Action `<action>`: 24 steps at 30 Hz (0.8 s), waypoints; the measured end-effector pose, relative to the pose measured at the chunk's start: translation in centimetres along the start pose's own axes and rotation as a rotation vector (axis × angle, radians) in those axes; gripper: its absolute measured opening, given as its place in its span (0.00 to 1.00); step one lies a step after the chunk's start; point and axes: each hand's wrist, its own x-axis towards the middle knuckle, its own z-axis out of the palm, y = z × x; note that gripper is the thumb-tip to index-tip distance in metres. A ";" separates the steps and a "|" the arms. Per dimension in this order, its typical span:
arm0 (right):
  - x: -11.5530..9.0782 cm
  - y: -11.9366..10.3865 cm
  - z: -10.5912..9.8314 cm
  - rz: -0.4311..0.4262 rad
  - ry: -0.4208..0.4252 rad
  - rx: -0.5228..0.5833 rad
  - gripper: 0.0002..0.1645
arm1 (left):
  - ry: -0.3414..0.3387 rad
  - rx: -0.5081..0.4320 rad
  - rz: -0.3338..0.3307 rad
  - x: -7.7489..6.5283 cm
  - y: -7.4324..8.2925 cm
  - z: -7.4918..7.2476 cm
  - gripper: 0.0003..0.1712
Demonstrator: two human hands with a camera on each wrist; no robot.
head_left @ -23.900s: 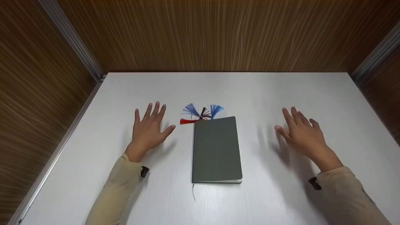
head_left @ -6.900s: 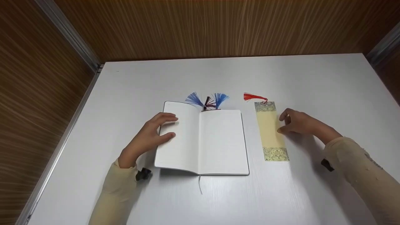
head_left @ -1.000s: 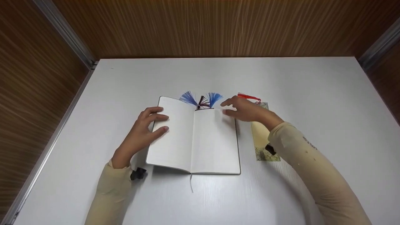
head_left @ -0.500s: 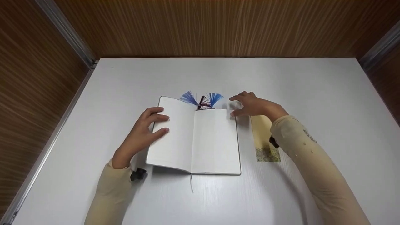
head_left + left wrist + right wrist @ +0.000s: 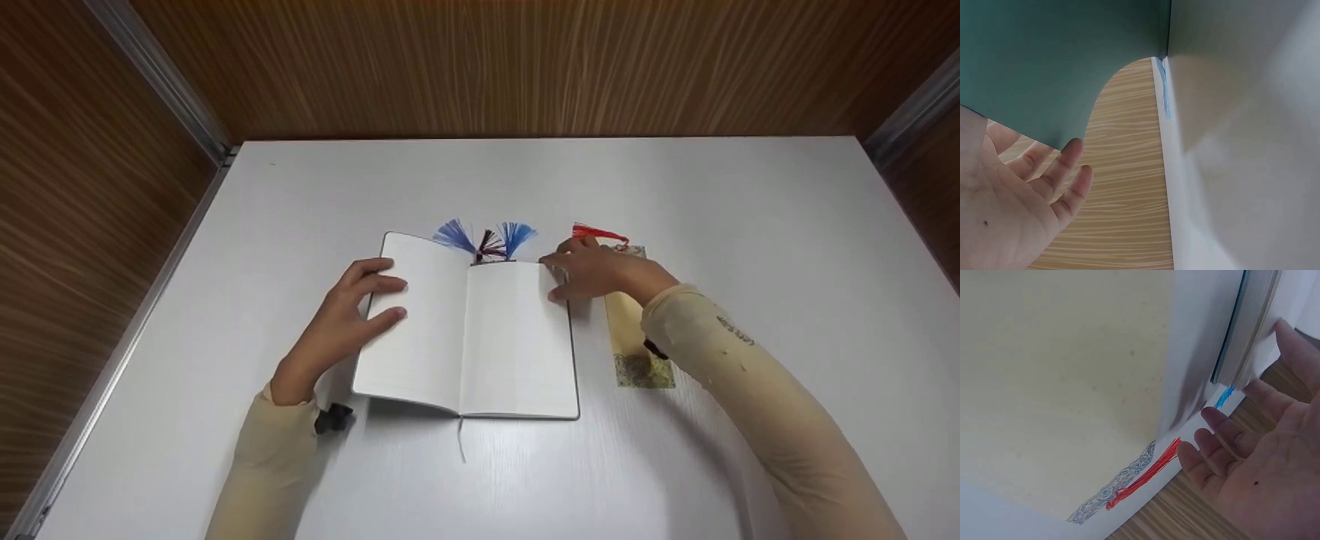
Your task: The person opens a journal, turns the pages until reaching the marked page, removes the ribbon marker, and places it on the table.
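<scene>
In the head view an open notebook [image 5: 517, 352] with blank white pages lies on the table, its left half raised at a tilt. My left hand [image 5: 337, 322] holds that half by its outer edge, thumb and two fingertips over the page. The left wrist view shows the green cover [image 5: 1033, 67] from below, with a finger against its corner. My right hand [image 5: 592, 270] touches the top right corner of the right page, thumb and index finger apart. Partly under my right forearm lies a cream bookmark [image 5: 624, 322] with patterned ends and a red tassel [image 5: 1145, 475].
Blue tassels [image 5: 517, 238] and a dark red tassel [image 5: 491, 244] stick out above the notebook's top edge. A grey ribbon [image 5: 462, 442] trails from its bottom. Brown wood-grain panels [image 5: 480, 67] border the white table [image 5: 375, 180] at the back and sides.
Over the last half second my right hand has come down onto the page corner, uncovering the red tassel. My left hand stays put. Much earlier the notebook was closed, and the bookmark has since come out.
</scene>
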 end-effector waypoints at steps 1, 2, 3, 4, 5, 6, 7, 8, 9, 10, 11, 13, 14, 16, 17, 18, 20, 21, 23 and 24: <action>-0.1 0.0 0.1 0.006 0.003 0.000 0.39 | 0.001 0.001 0.000 0.0 0.0 0.0 0.18; -0.2 -0.1 0.2 0.014 0.006 0.003 0.39 | 0.001 0.003 0.000 0.0 0.0 0.0 0.18; -0.2 -0.1 0.3 0.017 0.013 0.010 0.39 | 0.002 0.007 -0.001 0.0 0.0 0.0 0.18; -0.3 -0.1 0.3 0.013 0.020 0.013 0.38 | 0.004 0.009 -0.002 0.0 0.0 0.0 0.18; -0.3 0.0 0.4 0.007 0.033 0.014 0.38 | 0.005 0.011 -0.002 0.0 0.0 0.0 0.18; -0.4 0.1 0.5 0.000 0.044 0.018 0.37 | 0.005 0.012 -0.003 0.0 0.0 0.0 0.18; -0.4 0.1 0.5 -0.007 0.059 0.021 0.36 | 0.004 0.013 -0.004 0.0 0.1 0.0 0.18; -0.4 0.2 0.6 -0.014 0.077 0.027 0.35 | 0.003 0.015 -0.004 0.1 0.1 0.0 0.18; -0.4 0.4 0.6 -0.029 0.099 0.030 0.33 | 0.002 0.017 -0.004 0.1 0.1 -0.1 0.18; -0.4 0.5 0.7 -0.044 0.124 0.040 0.32 | 0.002 0.019 -0.002 0.1 0.1 -0.1 0.18; -0.3 0.5 0.8 -0.055 0.150 0.053 0.30 | 0.002 0.020 -0.001 0.1 0.0 -0.2 0.18; -0.1 0.5 0.9 -0.079 0.201 0.076 0.27 | 0.002 0.017 -0.003 0.0 0.0 -0.3 0.18; 0.0 0.5 0.9 -0.086 0.220 0.089 0.26 | 0.004 0.019 -0.004 -0.1 -0.1 -0.3 0.18; 0.0 0.2 1.0 -0.105 0.251 0.112 0.25 | 0.007 0.023 -0.008 -0.2 -0.1 -0.4 0.18; 0.0 0.1 1.1 -0.109 0.260 0.118 0.25 | 0.009 0.025 -0.010 -0.2 -0.2 -0.4 0.19; 0.0 -0.1 1.1 -0.113 0.274 0.125 0.25 | 0.009 0.027 -0.014 -0.3 -0.2 -0.4 0.19; -0.2 -0.4 1.2 -0.119 0.307 0.136 0.25 | 0.008 0.035 -0.017 -0.2 -0.1 -0.5 0.19; -0.3 -0.5 1.1 -0.122 0.327 0.142 0.24 | 0.009 0.040 -0.020 -0.2 -0.1 -0.5 0.19; -0.5 -0.7 1.0 -0.121 0.365 0.156 0.23 | 0.008 0.047 -0.027 -0.1 0.0 -0.6 0.19; -0.6 -0.7 1.0 -0.122 0.383 0.166 0.23 | 0.007 0.050 -0.029 0.0 0.0 -0.7 0.19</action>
